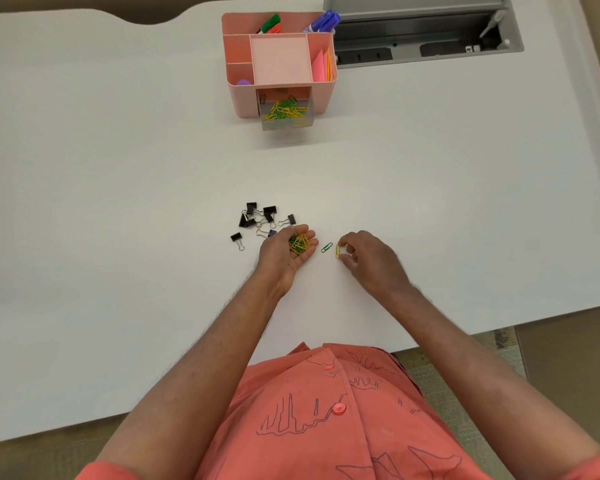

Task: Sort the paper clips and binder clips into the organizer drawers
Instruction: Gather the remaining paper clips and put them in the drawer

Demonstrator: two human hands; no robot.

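Note:
My left hand point(284, 252) lies palm up on the white table, cupping a small heap of green and yellow paper clips point(299, 243). My right hand point(371, 259) pinches a yellow paper clip point(337, 251) between thumb and fingertips, just above the table. A green paper clip point(326, 247) lies loose between the two hands. Several black binder clips point(258, 218) are scattered just left of and beyond my left hand. At the far side stands the pink organizer point(246, 98); its clear drawer point(305, 123) is pulled out and holds several green and yellow paper clips.
The organizer's top compartments hold markers point(321, 22), pink and yellow sticky notes point(323, 65) and a purple object point(244, 82). An open grey cable tray point(426, 36) is set into the table at the back right. The table's near edge point(187, 403) runs by my body.

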